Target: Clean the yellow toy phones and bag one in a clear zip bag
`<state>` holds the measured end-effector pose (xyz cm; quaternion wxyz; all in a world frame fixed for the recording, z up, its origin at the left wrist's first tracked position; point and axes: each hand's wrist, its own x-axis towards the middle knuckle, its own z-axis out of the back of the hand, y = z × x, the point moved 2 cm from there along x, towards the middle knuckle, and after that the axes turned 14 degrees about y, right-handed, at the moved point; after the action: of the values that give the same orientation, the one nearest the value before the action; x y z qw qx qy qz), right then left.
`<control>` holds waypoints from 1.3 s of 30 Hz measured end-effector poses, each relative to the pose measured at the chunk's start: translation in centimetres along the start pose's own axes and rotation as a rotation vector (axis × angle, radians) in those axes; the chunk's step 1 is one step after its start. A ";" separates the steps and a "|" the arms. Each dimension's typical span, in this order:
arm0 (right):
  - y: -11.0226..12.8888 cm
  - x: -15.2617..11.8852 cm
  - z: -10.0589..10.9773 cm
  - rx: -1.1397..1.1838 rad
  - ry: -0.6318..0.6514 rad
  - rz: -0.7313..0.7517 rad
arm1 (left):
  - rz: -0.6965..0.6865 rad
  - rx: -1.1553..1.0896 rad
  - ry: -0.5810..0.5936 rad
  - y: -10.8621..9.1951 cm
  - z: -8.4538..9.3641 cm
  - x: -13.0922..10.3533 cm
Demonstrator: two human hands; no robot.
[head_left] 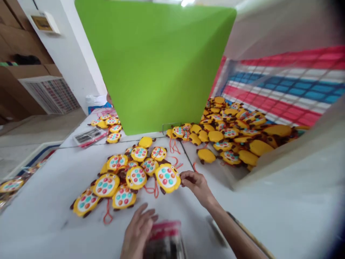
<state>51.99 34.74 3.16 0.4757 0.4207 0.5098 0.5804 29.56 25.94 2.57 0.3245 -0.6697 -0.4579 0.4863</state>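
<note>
My right hand (196, 185) pinches the brown edge of a yellow toy (167, 177) with a white face and pink, orange and teal dots. That toy lies at the right side of a loose group of similar toys (106, 185) on the white table (67, 233). Near the bottom edge, my left hand (138, 230) has its fingers apart, beside a blurred pink and dark package (165, 239). Whether its palm touches the package is unclear. Red cord loops (107, 217) trail from several toys.
A tall green panel (161, 68) stands behind the group. To the right, a large heap of yellow toys (231, 136) rests against striped sheeting (283, 86). Another flat package (90, 136) and more toys (113, 137) are at the back left. Cardboard boxes (24, 43) stand far left.
</note>
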 end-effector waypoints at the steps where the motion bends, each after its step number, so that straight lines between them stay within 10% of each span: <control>1: 0.7 -1.0 -1.1 0.041 0.045 0.005 | -0.003 -0.056 0.045 -0.4 -0.9 0.0; 5: 3.1 -3.5 -4.1 0.098 0.194 0.033 | -0.005 -0.120 0.138 -1.6 -2.9 -0.2; 18: 5.3 -5.4 -5.9 -0.084 0.307 0.074 | 0.014 -0.312 0.016 -0.7 -1.6 -2.6; 39: 1.6 -7.6 -9.5 0.465 0.267 -0.125 | -0.060 -0.133 0.059 -0.8 -0.2 -2.5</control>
<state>43.99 25.42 3.53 0.3298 0.4062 0.7124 0.4677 29.22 23.89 4.19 0.3069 -0.6901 -0.4992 0.4247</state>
